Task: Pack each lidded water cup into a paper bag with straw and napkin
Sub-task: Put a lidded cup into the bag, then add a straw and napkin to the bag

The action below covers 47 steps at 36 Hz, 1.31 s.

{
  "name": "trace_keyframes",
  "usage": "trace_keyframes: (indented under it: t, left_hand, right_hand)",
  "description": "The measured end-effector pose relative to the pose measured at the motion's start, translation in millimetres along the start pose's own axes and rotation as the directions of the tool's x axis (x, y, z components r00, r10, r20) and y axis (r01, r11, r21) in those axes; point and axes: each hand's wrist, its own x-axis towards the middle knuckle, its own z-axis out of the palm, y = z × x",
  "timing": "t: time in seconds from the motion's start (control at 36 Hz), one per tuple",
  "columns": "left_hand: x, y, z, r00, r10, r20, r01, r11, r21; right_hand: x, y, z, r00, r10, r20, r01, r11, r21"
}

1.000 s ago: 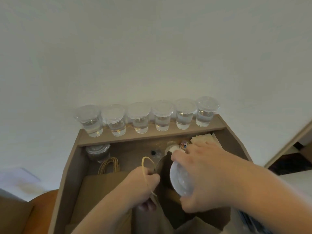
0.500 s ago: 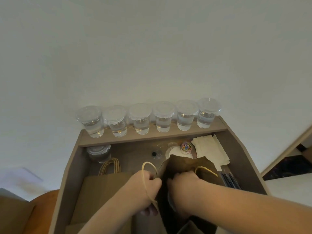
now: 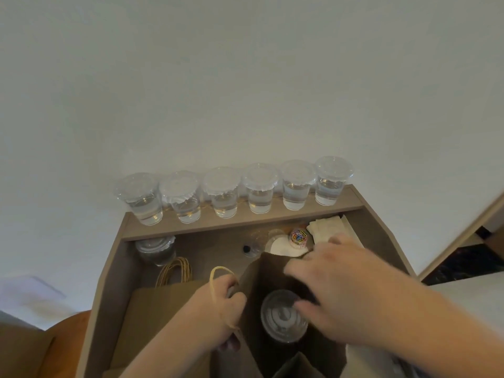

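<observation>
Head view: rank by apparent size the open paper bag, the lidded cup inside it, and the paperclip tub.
Largest first:
open paper bag
lidded cup
paperclip tub, farther off, so true size unsure

Bag [image 3: 270, 274] I hold: plain brown; twine handle [image 3: 213, 282] tan. Cup lid [image 3: 281, 317]: clear, ringed. Napkins [image 3: 326, 227]: white. Clips [image 3: 299, 237]: multicoloured (pink, yellow, blue).

View: single head-worn camera, wide-angle.
Stands: above the bench [image 3: 109, 282], close over the open bag [image 3: 272, 279].
Faces: forward and down; the wall [image 3: 245, 77] fills the upper half.
Nearest: left hand [image 3: 218, 304] and right hand [image 3: 341, 290], arms entering from the bottom edge.
</observation>
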Motion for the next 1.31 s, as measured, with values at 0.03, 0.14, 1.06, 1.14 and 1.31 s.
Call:
trace_keyframes:
  t: [0.03, 0.14, 1.06, 1.14, 1.31]
  left_hand:
    - [-1.0, -2.8, -1.9, 1.000, 0.001, -0.019, -0.001, 1.000, -0.013]
    - [-2.3, -12.1, -5.9, 0.999, -0.004, -0.045, 0.002, 0.999, -0.044]
    - [-31.4, 1.2, 17.8, 0.972, 0.153, -0.180, -0.176, 0.977, -0.120]
    - [-31.6, -1.5, 18.3, 0.967, 0.152, -0.204, -0.182, 0.974, -0.136]
    - [-26.8, -7.4, 20.9, 0.964, 0.171, -0.203, -0.198, 0.973, -0.117]
  right_hand:
    - [-10.2, 9.8, -2.0, 0.994, 0.029, -0.102, -0.030, 1.000, -0.002]
    - [-47.2, 41.7, 5.8, 0.890, 0.353, -0.290, -0.297, 0.929, 0.219]
    - [-38.9, 124.8, 279.7, 0.462, 0.772, 0.437, -0.843, 0.229, 0.487]
    - [-33.7, 127.4, 287.5, 0.477, 0.796, 0.373, -0.857, 0.326, 0.400]
    - [-21.3, 119.5, 284.3, 0.541, 0.791, 0.286, -0.833, 0.457, 0.312]
